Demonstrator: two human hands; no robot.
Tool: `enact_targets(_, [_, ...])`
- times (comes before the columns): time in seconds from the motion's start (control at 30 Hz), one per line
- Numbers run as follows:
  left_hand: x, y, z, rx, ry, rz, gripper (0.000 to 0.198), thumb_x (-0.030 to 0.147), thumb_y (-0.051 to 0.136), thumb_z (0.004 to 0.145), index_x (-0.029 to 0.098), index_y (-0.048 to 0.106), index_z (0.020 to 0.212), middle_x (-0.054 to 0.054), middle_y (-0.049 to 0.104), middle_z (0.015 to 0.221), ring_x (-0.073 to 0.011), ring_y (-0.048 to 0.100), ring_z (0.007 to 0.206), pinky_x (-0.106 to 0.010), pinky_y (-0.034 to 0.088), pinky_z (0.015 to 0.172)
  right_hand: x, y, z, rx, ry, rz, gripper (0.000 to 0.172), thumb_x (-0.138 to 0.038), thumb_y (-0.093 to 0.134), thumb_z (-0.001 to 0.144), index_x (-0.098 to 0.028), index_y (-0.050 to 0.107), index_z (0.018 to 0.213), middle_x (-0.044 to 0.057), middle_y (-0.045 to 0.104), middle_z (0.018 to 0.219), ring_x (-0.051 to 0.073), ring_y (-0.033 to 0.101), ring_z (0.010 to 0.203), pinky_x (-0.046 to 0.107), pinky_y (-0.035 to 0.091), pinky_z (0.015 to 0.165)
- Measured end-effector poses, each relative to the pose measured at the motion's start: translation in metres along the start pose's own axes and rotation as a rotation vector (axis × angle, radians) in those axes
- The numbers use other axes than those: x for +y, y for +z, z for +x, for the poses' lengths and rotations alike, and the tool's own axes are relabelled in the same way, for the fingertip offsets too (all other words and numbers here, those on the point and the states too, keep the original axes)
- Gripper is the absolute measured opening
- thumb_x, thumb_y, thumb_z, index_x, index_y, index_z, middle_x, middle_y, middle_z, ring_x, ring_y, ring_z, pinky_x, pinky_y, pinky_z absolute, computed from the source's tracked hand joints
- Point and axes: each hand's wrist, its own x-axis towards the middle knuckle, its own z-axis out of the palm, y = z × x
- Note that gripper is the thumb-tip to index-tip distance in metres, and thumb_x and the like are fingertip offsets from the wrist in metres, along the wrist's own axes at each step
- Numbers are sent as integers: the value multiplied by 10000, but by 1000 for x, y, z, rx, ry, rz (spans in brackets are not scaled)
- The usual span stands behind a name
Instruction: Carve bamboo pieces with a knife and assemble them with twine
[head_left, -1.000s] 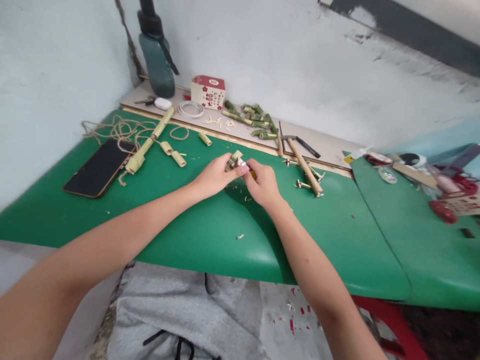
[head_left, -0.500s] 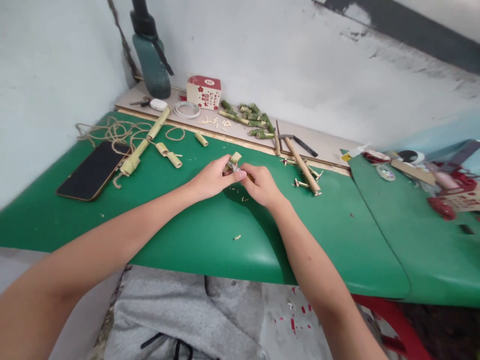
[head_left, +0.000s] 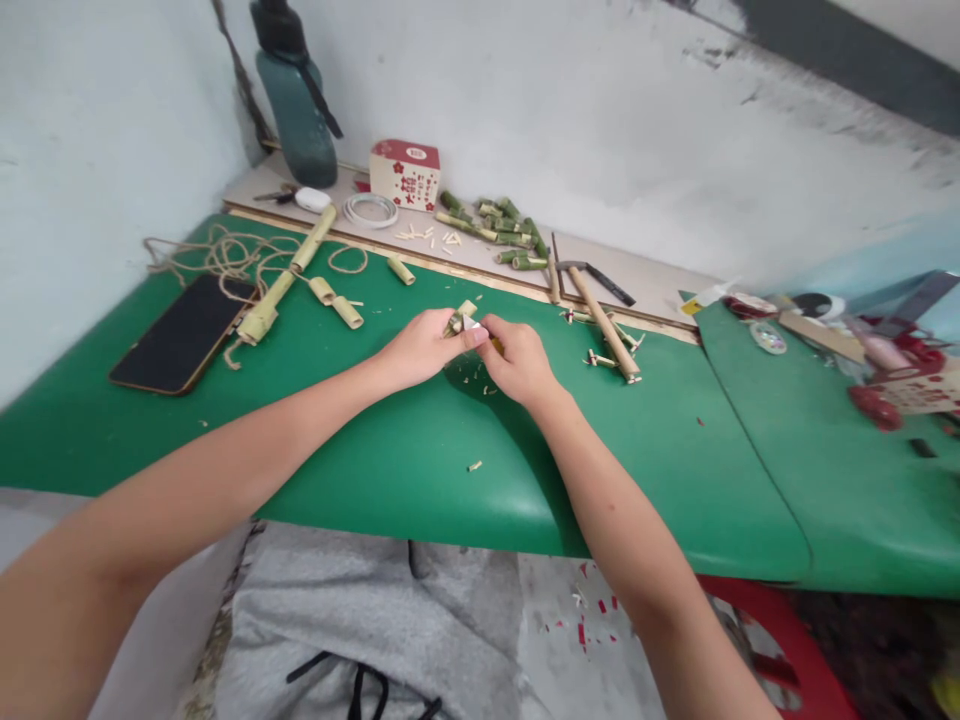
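Note:
My left hand [head_left: 426, 347] is closed round a short bamboo piece [head_left: 466, 308] above the green table. In my right hand [head_left: 520, 360] is a utility knife [head_left: 471, 323], its blade against the bamboo and most of its handle hidden by my fingers. My left thumb reaches across to the knife beside my right fingers. Small pale shavings [head_left: 480, 380] lie on the table under my hands. To the left rest two short bamboo tubes [head_left: 347, 312] and a longer jointed bamboo piece [head_left: 279, 295] with twine [head_left: 217, 250].
A phone [head_left: 184, 335] lies at the left. Along the back are a bottle [head_left: 296, 115], a red and white box [head_left: 405, 175], a wire coil [head_left: 370, 210] and cut green bamboo [head_left: 510, 230]. A hammer [head_left: 604, 325] rests at the right, near small bamboo figures [head_left: 600, 358].
The knife blade has turned slightly against the bamboo, and more shavings lie below. Both hands keep their hold. The whole view has shifted a little.

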Motion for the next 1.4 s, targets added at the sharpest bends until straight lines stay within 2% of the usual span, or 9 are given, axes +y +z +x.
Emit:
enact_targets(0.17, [-3, 3, 0, 37, 1, -89, 549, 710, 759, 859, 186, 595, 852, 28, 510, 719, -127, 433, 670, -279, 315, 616, -2, 3, 1, 48, -4, 87, 515, -688, 420, 1052, -252, 466, 783, -10, 509, 624, 159, 391, 574, 323, 268, 615])
enact_targets(0.43, [-4, 9, -2, -28, 28, -190, 566, 714, 772, 849, 190, 572, 926, 22, 499, 775, -124, 416, 688, -265, 347, 617, 1, -5, 0, -79, -73, 200, 587, -756, 409, 1039, -237, 487, 774, -33, 483, 626, 138, 408, 585, 306, 299, 618])
enact_targets(0.7, [4, -1, -4, -29, 26, 50, 665, 850, 626, 867, 196, 530, 789, 20, 496, 689, -136, 421, 660, -290, 303, 597, -1, -5, 0, -52, -34, 135, 605, -783, 402, 1027, -242, 460, 760, -25, 482, 622, 141, 387, 582, 312, 273, 610])
enact_targets(0.87, [7, -1, -4, 26, 22, 133, 666, 847, 582, 894, 197, 533, 761, 12, 543, 692, -144, 460, 659, -302, 304, 609, -5, 1, -1, 38, 22, 18, 549, -725, 396, 1046, -248, 466, 784, -12, 494, 622, 158, 398, 582, 326, 252, 617])
enact_targets(1.0, [9, -1, -4, 74, 0, 138, 641, 826, 599, 898, 191, 577, 812, 5, 582, 717, -151, 492, 677, -300, 331, 622, -6, 4, 0, 99, 36, 61, 536, -721, 391, 1050, -249, 468, 807, -12, 498, 632, 158, 400, 583, 326, 260, 616])
enact_targets(1.23, [10, 3, -8, 14, 17, 42, 550, 739, 666, 910, 203, 546, 906, 13, 581, 775, -144, 508, 696, -287, 363, 627, -1, -3, 1, -43, -66, 236, 574, -738, 434, 1036, -240, 456, 752, -29, 468, 629, 138, 388, 597, 316, 298, 622])
enact_targets(1.4, [14, 0, -10, -18, 39, 140, 559, 759, 629, 929, 218, 496, 882, 20, 569, 740, -145, 499, 661, -293, 345, 617, 0, -7, 1, -103, -76, 255, 630, -800, 418, 1015, -228, 497, 761, -27, 486, 648, 138, 399, 616, 314, 312, 630])
